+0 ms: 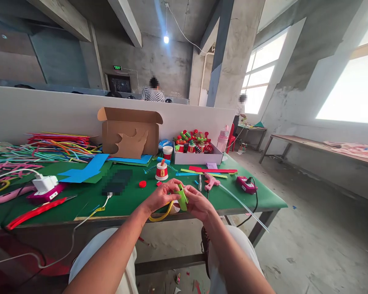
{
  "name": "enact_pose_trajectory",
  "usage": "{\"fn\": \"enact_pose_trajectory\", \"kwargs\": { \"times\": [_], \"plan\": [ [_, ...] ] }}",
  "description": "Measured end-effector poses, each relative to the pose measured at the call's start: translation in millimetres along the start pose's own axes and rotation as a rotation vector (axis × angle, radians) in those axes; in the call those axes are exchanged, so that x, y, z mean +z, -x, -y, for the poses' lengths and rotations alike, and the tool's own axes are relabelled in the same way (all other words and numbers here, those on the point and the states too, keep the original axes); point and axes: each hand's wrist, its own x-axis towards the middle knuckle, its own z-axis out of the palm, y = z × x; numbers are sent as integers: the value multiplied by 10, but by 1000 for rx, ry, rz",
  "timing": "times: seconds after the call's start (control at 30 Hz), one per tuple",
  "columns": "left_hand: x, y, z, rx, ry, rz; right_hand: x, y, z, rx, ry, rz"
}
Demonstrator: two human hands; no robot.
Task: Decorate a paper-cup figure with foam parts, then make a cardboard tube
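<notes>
At the table's front edge I hold a folded piece of bright green paper (182, 198) between both hands. My left hand (162, 197) pinches its upper left side with the fingertips. My right hand (198, 201) grips the right side, thumb and fingers closed on it. Below the left hand a yellow curved loop (162, 217) shows, its kind unclear. Beyond the hands stands a small red and white paper cup figure (162, 171) with coiled arms and a blue roll on top. A red round piece (142, 184) lies to its left.
A pink glue gun (211, 182) with a long clear stick lies right, near a magenta power socket (245, 185). A box of several cup figures (199, 158) stands behind, beside an open cardboard box (130, 132). Craft knife (37, 212), cables and pipe cleaners (58, 143) lie left.
</notes>
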Motion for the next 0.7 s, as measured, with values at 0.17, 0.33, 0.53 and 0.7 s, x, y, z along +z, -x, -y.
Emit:
{"fn": "enact_pose_trajectory", "kwargs": {
  "times": [0.17,0.33,0.53,0.7],
  "plan": [
    [-22,7,-28,-32,4,2,54,34,10,45,41,110],
    [19,-12,-21,-36,51,-111,95,19,-35,-30,86,106],
    [43,-22,17,-71,217,-145,138,6,-87,-146,122,87],
    [29,-33,45,-63,293,-174,149,34,-60,-84,113,114]
  ]
}}
